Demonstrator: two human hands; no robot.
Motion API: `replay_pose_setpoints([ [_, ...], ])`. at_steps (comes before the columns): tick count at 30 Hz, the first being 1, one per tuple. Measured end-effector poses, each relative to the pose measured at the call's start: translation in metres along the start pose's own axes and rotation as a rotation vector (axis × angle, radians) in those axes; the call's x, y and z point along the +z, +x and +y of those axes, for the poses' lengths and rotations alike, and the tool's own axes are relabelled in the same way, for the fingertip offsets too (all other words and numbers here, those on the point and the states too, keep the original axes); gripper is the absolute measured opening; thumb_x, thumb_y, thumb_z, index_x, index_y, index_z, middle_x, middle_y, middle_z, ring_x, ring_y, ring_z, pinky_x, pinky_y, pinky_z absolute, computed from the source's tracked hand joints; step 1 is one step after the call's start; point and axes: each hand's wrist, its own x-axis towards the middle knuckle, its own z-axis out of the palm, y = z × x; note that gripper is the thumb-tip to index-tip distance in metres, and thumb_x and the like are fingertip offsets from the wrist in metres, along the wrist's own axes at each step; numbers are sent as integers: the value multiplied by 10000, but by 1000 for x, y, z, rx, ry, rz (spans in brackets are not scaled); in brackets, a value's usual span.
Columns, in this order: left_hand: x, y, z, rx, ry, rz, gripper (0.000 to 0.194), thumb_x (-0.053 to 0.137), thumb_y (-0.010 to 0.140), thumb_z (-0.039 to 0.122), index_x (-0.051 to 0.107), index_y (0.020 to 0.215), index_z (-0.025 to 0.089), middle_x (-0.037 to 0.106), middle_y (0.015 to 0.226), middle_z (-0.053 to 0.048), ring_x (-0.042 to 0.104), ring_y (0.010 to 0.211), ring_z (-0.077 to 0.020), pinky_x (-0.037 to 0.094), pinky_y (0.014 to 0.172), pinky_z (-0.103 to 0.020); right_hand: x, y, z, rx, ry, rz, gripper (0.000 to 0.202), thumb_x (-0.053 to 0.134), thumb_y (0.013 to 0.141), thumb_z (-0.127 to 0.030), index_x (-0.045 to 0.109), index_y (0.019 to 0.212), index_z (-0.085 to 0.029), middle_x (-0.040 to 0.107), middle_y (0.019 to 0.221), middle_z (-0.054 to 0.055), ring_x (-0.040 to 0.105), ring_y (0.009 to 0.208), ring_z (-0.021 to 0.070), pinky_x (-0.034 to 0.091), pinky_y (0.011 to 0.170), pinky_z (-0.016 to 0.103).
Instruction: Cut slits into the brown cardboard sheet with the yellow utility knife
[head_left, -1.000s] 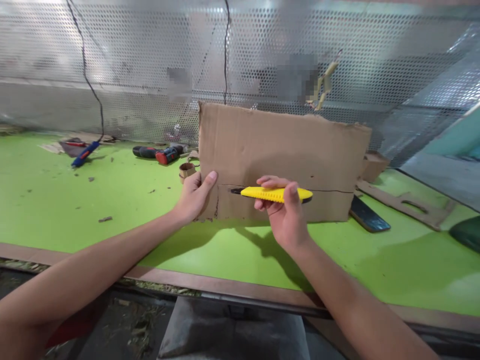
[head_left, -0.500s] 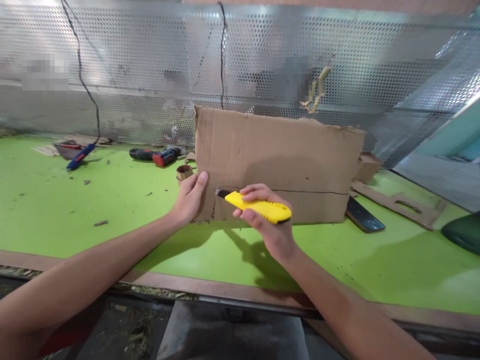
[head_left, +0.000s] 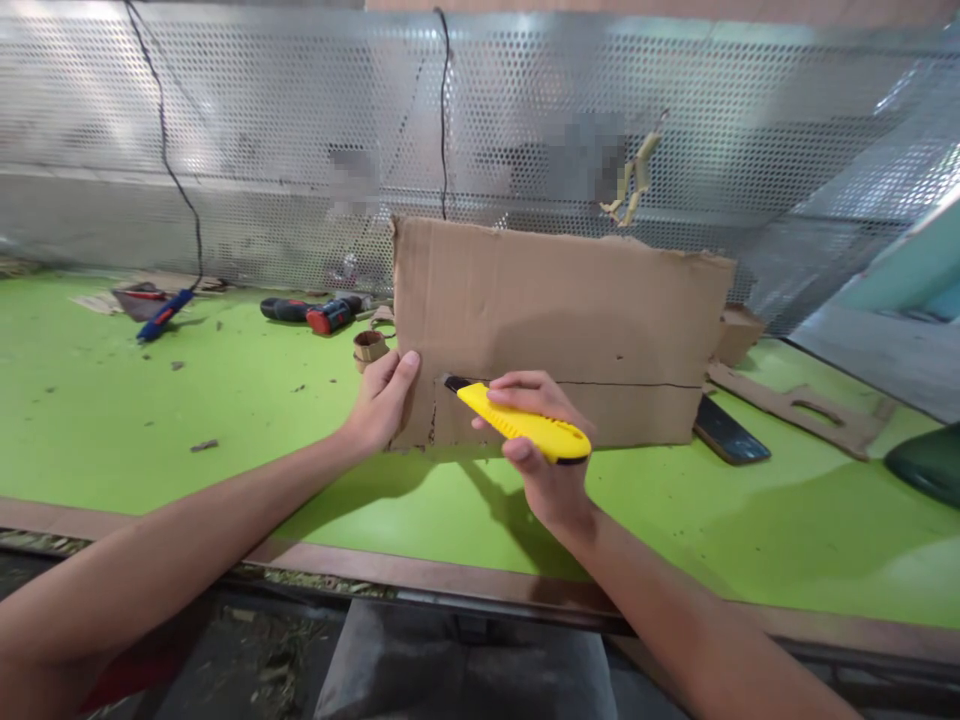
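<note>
A brown cardboard sheet stands upright on a green desk, its long axis running left to right. The left hand grips its lower left edge. The right hand has its fingers closed around a yellow utility knife, blade tip touching the left end of a horizontal cut line (running rightward). No containers visible.

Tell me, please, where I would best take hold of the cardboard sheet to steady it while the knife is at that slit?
Probably the left edge, from the left, where the left hand already clasps the cardboard sheet. It stands upright on the bench, and the knife in the right hand points that way, so stay clear of the slit.
</note>
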Motion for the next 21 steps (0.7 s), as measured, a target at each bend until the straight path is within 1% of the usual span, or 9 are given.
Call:
replay_pose_setpoints([
  [2,0,0,0,-1,10,8,474,618,977,667,715,922,206,720,895,-48,635,821,-212,521,724,-327,2,3,-1,81,92,52,332,815,879,-585,868,1018,-288,686,1081,58,780,762,193,720,678,399],
  [4,1,0,1,0,10,6,481,615,977,669,720,939,201,733,914,-55,648,838,-221,527,735,-332,4,5,-2,122,139,76,341,821,870,-592,866,982,-273,698,1045,53,782,739,191,720,673,397],
  [9,1,-1,2,41,2,-28,469,596,995,659,728,1033,210,766,1032,-65,672,944,-239,536,819,-341,7,6,-2,177,178,75,316,876,828,-554,853,969,-273,716,1016,38,791,735,186,711,686,379],
  [11,1,-1,1,48,13,-16,469,591,995,666,720,1001,215,757,1000,-61,660,915,-234,523,801,-339,7,6,0,188,181,78,296,886,823,-536,855,952,-271,723,1016,37,796,740,187,713,693,377],
  [15,2,0,1,46,78,24,511,582,981,705,678,866,216,705,866,-50,611,807,-221,467,682,-325,5,7,6,247,164,126,264,892,823,-508,858,938,-272,748,1029,35,804,748,181,716,691,345],
  [18,2,0,2,81,139,17,516,552,996,707,672,876,219,704,865,-52,606,795,-220,452,660,-326,5,8,7,276,152,141,223,894,834,-456,855,943,-265,754,1027,27,811,754,170,709,698,307],
  [21,-1,1,3,142,195,27,510,518,1019,693,662,879,224,696,850,-45,599,781,-213,450,675,-331,8,8,3,273,142,114,198,913,810,-421,854,914,-262,755,1039,26,813,798,178,721,732,325],
])
